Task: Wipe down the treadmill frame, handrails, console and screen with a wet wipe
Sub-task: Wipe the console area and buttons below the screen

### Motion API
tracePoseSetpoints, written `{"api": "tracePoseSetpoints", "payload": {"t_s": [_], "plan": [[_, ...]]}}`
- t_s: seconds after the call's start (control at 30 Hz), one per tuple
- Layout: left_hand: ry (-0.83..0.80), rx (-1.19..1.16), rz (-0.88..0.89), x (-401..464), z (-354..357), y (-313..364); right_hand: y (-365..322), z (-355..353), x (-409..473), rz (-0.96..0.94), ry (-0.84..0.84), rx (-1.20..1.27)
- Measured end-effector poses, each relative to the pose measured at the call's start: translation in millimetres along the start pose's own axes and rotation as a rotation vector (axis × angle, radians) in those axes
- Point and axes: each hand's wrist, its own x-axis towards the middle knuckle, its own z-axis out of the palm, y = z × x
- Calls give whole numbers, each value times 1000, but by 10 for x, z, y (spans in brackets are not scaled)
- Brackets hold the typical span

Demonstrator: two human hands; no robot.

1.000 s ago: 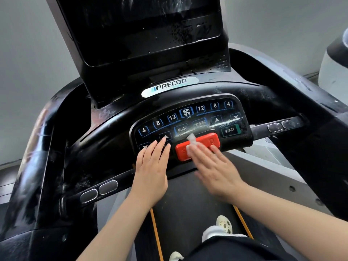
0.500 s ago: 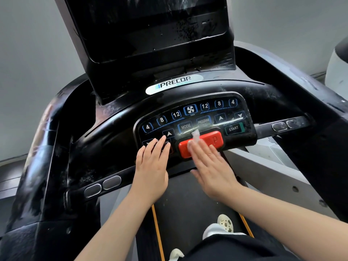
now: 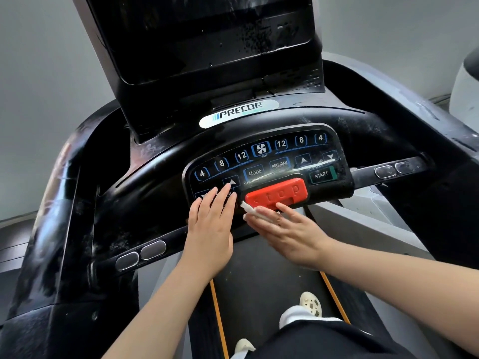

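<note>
right hand [image 3: 287, 229] presses wet wipe [image 3: 249, 209] below red stop button [image 3: 276, 193].

White wet wipe [image 3: 248, 208] (crumpled) beside red stop button [image 3: 276, 193].

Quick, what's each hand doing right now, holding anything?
Left hand: open, fingers straight, resting flat on the keypad, holding nothing.
Right hand: open, straight fingers pressing the wet wipe against the console edge below the red stop button.

screen [image 3: 207, 35] top cropped, wet wipe [image 3: 249, 209] mostly hidden
</note>
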Motion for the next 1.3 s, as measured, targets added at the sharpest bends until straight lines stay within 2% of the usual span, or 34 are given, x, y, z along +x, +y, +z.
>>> {"api": "tracePoseSetpoints", "payload": {"t_s": [0.07, 0.17, 0.23, 0.3, 0.37, 0.5, 0.63, 0.7, 0.83, 0.9, 0.97, 1.07, 1.13, 1.3], "plan": [[5, 6, 6, 20, 15, 11, 194, 56, -168, -2, 4, 6], [14, 4, 6, 53, 37, 46, 459, 77, -421, 113, -55, 36], [17, 1, 8, 82, 41, 92, 521, 45, -475, 269, -101, 99], [23, -11, 24, 115, 41, 150, 537, -16, -387, 514, -123, 179], [34, -13, 43, 155, 48, 215, 525, -51, -225, 626, -117, 271], [76, 7, 45, 249, 86, 332, 465, -39, -110, 578, -82, 431], [120, 11, 62, 383, 127, 452, 785, -53, -511, 292, -126, 313], [133, 5, 56, 437, 158, 501, 921, -61, -611, 310, -149, 351], [170, -10, 11, 477, 187, 557, 819, -87, -272, 484, -53, 642], [175, -3, 4, 477, 183, 567, 805, -116, -156, 460, -53, 745], [177, 3, 1, 475, 187, 565, 868, -106, -285, 378, -103, 696], [182, -3, -18, 486, 201, 586, 897, -49, -642, 260, -179, 499], [182, -8, -31, 498, 215, 608, 904, -10, -721, 214, -180, 443], [171, 0, -44, 502, 196, 624, 1061, -18, -97, 325, -67, 475]]}}
